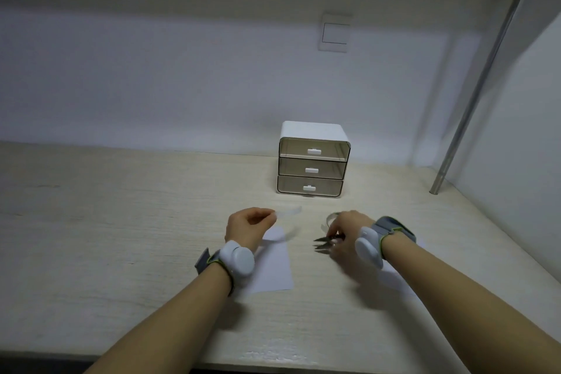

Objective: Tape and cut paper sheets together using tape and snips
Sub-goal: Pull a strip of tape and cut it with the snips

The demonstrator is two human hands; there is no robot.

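Note:
My left hand (246, 226) pinches one end of a short clear tape strip (290, 212), which sticks out to the right above the desk. Below that hand lies a white paper sheet (273, 267). My right hand (344, 229) holds grey metal snips (326, 243) with their blades apart and pointing left. The same hand also holds a clear tape roll (329, 218), mostly hidden behind the fingers. A second white paper sheet (397, 278) lies under my right wrist, largely covered by the arm.
A small white organiser with three smoky drawers (312, 161) stands at the back of the light wooden desk (121, 222). A slanted metal pole (467, 118) meets the desk at the far right. A shelf runs overhead.

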